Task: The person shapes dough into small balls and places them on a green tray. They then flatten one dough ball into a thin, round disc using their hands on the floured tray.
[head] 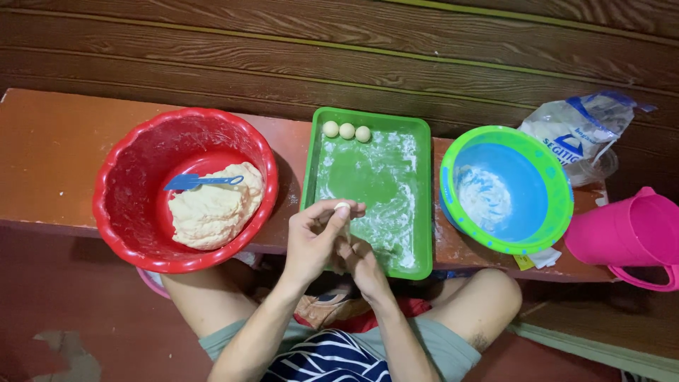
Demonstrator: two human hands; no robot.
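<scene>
My left hand (315,237) has its fingertips (351,208) curled over a small pale lump of dough (342,206), which peeps out just at the thumb and forefinger; the right hand (359,260) lies under and against it, palm turned up, fingers loosely bent, and I cannot tell whether it grips anything of its own. I judge the step in hand to be rolling this lump into a ball between the two hands. They hover over the near edge of the green rectangular plastic tray (421,212), dusted with flour. At its far edge three small round dough balls (346,131) sit in a row, touching. The next move calls for light, even pressure, I think. To the left stands a red round plastic basin (120,163) holding a mass of dough (212,209) with a blue plastic spatula (198,182) lying on it.
</scene>
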